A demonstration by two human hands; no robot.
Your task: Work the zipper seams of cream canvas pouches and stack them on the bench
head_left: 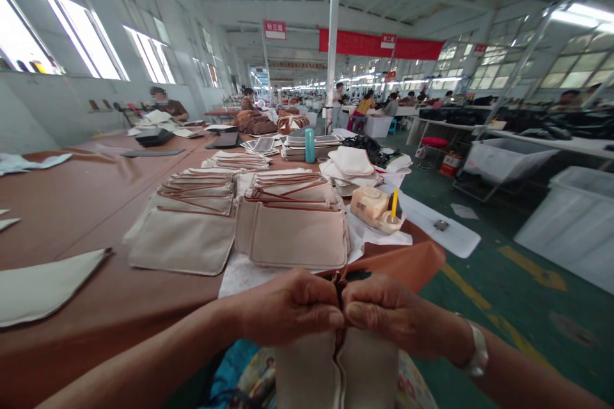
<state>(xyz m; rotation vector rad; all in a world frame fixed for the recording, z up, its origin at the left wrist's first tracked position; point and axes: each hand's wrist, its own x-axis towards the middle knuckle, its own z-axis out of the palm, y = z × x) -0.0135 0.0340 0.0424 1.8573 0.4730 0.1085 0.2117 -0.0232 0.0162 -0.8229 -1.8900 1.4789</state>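
Low in the centre, a beige fabric piece with a brown-edged seam hangs over my lap. My left hand is closed on its upper edge, left of the seam. Close beside it, my right hand pinches the same edge on the right; a bracelet is on that wrist. The two fists nearly touch, and brown strips show between them. Just beyond my hands lie two stacks of beige pieces with brown edges, a left stack and a right stack.
A brown-covered table bears a teal bottle, a container with a yellow stick and a loose beige piece at left. White bins stand right. A person sits across the table; others are farther back.
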